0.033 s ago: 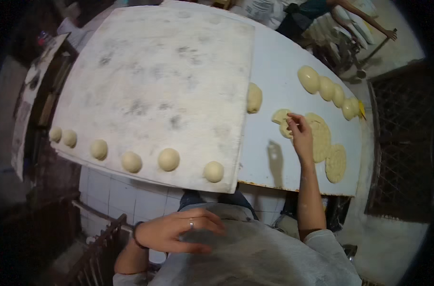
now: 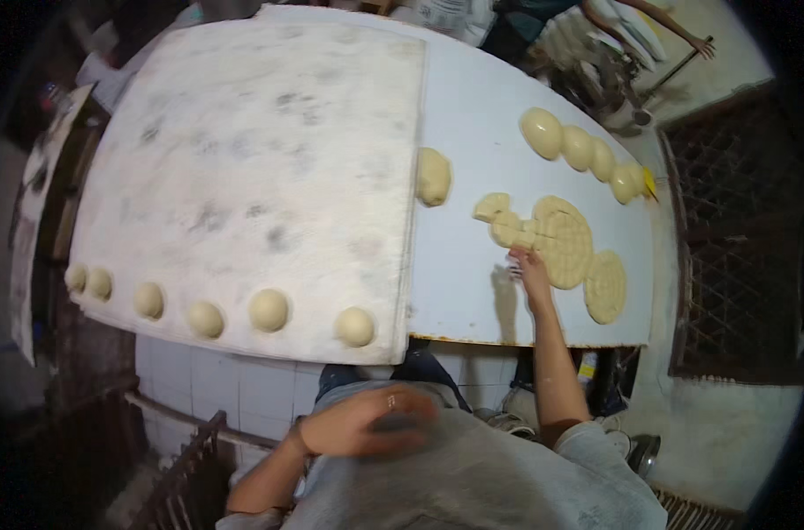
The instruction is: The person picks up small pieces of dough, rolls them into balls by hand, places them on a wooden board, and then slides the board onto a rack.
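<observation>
1. My right hand (image 2: 533, 276) reaches over the bench (image 2: 459, 291), fingertips at the near side of the cut dough pieces (image 2: 510, 231); whether they pinch any, I cannot tell.
2. The pieces lie in from the front edge, left of a dimpled dough slab (image 2: 565, 246).
3. My left hand (image 2: 362, 424), loosely wide, hovers short of that edge.
4. Six dough balls (image 2: 269, 310) line the floured sheet's (image 2: 234, 150) front edge.
</observation>
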Available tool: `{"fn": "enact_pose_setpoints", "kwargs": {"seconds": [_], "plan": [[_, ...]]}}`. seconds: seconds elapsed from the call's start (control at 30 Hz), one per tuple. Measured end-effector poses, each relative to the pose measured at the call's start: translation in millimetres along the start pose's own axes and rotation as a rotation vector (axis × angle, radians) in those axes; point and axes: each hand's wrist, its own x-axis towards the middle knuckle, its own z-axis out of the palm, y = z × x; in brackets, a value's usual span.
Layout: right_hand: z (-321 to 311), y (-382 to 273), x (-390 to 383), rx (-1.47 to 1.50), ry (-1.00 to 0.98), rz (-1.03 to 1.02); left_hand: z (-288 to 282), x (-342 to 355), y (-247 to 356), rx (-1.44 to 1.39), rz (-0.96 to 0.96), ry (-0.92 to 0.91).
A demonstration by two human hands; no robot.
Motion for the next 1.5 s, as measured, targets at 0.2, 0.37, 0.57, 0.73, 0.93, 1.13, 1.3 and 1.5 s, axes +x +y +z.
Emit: {"fn": "enact_pose_setpoints", "kwargs": {"seconds": [0.2,0.37,0.57,0.73,0.93,1.13,1.3,1.5], "plan": [[15.1,106.2,-25.4,0.745,0.194,0.748,47.6,193.0,-183.0,-0.172,-0.348,0.457],[18.4,146.9,47.5,-0.326,0.420,-0.007,-42.0,392.5,-288.4,0.815,-0.157,1.068],[17.5,107.0,45.8,-0.151,0.328,0.105,-45.0,431.1,-284.8,0.653,-0.473,1.048],[-49.7,153.0,-76.2,-0.242,0.056,-0.013,56.3,305.9,-287.4,0.612,-0.465,0.891],[-45.5,97.6,-39.9,-0.287,0.145,-0.375,41.8,354.0,-286.0,1.138,-0.129,0.655],[-66.1,185.6,-134.0,-0.564,-0.202,-0.335,38.3,232.2,-339.2,0.818,-0.065,0.443],[-11.9,134.4,-61.1,-0.435,0.091,-0.342,39.5,340.4,-295.8,1.154,0.018,0.516],[-58.4,173.5,-117.4,-0.351,0.033,-0.320,27.5,229.1,-311.3,1.036,-0.006,0.344]]}}
